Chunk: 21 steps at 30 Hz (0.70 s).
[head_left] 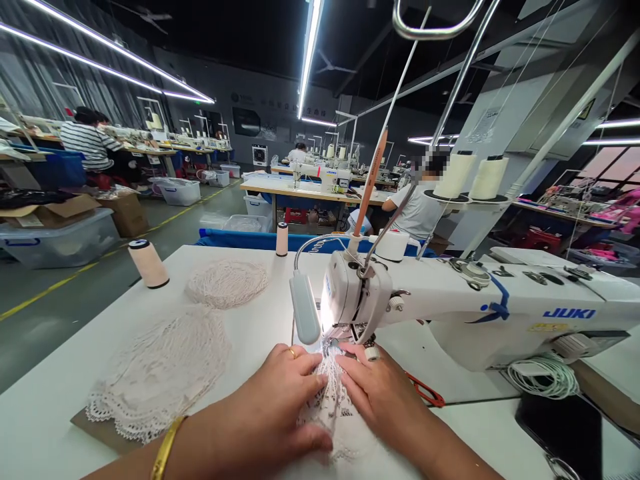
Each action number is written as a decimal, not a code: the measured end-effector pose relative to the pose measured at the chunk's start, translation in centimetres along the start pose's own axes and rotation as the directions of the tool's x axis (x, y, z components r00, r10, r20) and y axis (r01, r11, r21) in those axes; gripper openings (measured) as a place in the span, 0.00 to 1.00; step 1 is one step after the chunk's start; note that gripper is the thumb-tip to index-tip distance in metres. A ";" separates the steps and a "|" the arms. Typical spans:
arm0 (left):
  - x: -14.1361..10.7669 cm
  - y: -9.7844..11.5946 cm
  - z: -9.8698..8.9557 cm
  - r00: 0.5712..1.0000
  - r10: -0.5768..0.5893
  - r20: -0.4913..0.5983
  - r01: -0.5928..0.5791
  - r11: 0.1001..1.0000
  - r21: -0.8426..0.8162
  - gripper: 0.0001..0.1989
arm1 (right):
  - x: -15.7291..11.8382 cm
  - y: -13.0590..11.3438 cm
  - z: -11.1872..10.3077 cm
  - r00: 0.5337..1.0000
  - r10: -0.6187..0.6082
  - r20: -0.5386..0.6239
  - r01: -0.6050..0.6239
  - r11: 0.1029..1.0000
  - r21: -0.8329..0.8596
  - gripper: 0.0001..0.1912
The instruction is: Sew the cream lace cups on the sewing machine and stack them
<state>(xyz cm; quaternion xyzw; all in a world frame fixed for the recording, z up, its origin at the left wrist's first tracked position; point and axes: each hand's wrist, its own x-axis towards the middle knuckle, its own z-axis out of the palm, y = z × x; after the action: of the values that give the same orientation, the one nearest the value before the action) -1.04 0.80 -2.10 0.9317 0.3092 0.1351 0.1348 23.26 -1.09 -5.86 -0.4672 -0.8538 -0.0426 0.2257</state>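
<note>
A piece of white lace (334,390), gathered into pleats, runs under the presser foot (331,345) of a white JUKI sewing machine (430,307). My left hand (283,397) grips its left side, fingers bent on the pleats and thumb lower down on the fabric. On the other side, my right hand (377,387) holds the lace with its fingers close to the foot. The needle area is brightly lit and hard to make out. Left of my hands lie a large lace piece (160,367) and a gathered lace bundle (227,283).
Two thread cones, one large (149,264) and one small (282,240), stand on the white table (260,333). A grey lamp (305,310) hangs beside the machine head. Right of my hands are red-handled scissors (427,390), a coiled cord (543,377) and a black phone (563,427).
</note>
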 end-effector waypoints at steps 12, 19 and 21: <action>1.6 -1.2 2.5 0.979 -0.083 -0.185 0.029 0.961 -0.277 0.09 | -0.1 -0.3 -1.1 0.999 0.031 -0.017 -0.024 0.946 0.323 0.11; 3.1 -1.0 1.9 0.965 -0.228 -0.128 0.166 0.913 -0.373 0.07 | 0.8 -0.7 0.1 0.941 0.296 -0.165 -0.172 0.837 0.520 0.14; 3.2 -1.3 1.9 0.968 -0.224 -0.109 0.167 0.908 -0.383 0.06 | 0.8 -0.7 0.3 0.931 0.320 -0.175 -0.187 0.830 0.525 0.16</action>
<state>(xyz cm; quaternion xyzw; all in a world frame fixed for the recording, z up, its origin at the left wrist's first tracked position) 1.34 3.49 -3.74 0.8407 0.3793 0.2466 0.2976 22.18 -0.79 -5.63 -0.4931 -0.7287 0.1506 0.4508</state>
